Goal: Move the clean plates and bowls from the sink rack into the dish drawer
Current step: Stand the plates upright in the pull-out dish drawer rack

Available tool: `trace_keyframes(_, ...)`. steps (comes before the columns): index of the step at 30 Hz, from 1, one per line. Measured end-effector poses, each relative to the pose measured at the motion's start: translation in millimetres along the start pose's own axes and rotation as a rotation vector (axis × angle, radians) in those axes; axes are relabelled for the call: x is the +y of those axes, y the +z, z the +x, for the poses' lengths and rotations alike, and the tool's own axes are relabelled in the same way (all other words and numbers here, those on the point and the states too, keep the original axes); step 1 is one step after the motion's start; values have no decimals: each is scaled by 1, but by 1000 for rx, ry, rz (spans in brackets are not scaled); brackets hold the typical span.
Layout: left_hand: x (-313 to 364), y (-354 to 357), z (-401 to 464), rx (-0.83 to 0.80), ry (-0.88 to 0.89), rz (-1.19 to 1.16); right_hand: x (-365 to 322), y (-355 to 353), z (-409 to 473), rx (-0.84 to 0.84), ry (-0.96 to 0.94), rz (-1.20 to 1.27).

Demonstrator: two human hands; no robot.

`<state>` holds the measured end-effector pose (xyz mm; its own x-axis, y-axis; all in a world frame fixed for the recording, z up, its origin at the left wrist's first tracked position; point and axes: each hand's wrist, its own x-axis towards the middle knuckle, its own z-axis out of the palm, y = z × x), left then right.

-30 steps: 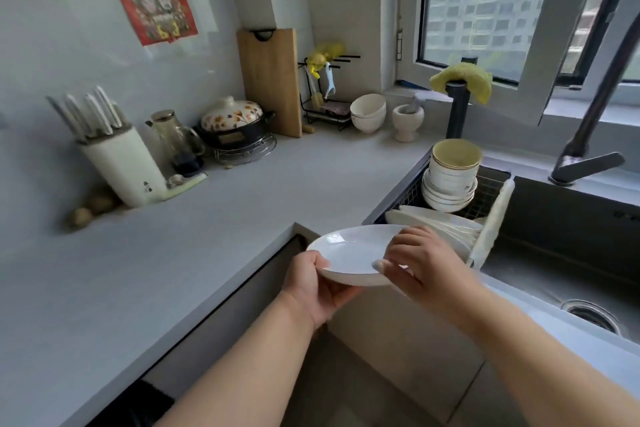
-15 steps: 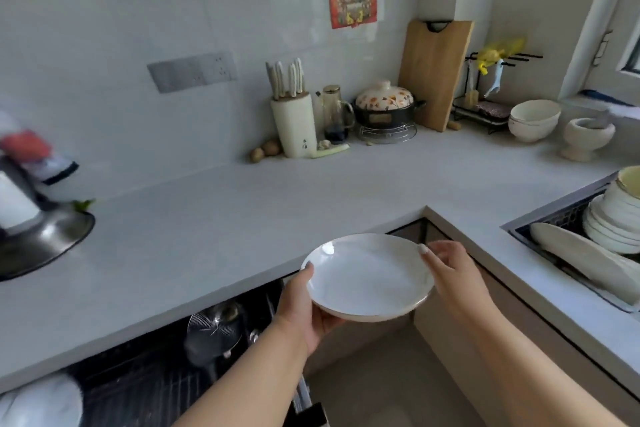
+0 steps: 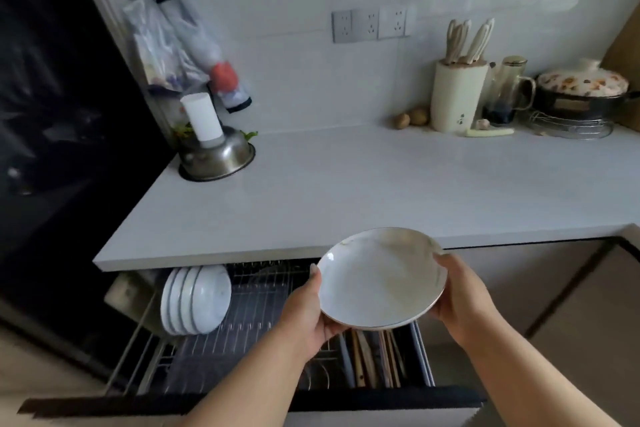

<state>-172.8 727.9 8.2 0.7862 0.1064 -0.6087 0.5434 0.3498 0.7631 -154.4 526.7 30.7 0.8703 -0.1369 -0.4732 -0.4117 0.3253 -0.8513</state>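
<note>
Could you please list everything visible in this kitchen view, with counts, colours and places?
plate: one, white, held over the open drawer
stacked dishes: about four, white, on edge at drawer's left
dish drawer: one, dark wire rack, open under counter
counter: one, pale grey
steel bowl: one, silver, counter's left
knife block: one, cream, by wall
glass jug: one, clear, beside block
lidded pot: one, dark, patterned lid, far right
sockets: three, grey, wall
left hand: grips plate's left rim
right hand: grips right rim
</note>
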Motion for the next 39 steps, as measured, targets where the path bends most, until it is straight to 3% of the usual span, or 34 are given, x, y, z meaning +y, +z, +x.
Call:
trace_keyframes(7,15,-144,23,252,24,286,55,116,-1,-23,71,-101)
trace_keyframes(11,20,-220,36,386,36,582,94,170,11,-18,115,-195)
trace_keyframes(17,3,-305,52,424,121,949,139,227,20,-41,115,-415)
trace_keyframes(25,-17,-344,62,518,81,1262,177,266,45,-137,103,-695)
trace_keyframes(35,-27,-374,90,516,27,1427,216,329,109,-248,154,-878)
trace_keyframes(39,-30,-380,97,561,81,1393,230,352,131,-247,144,-994)
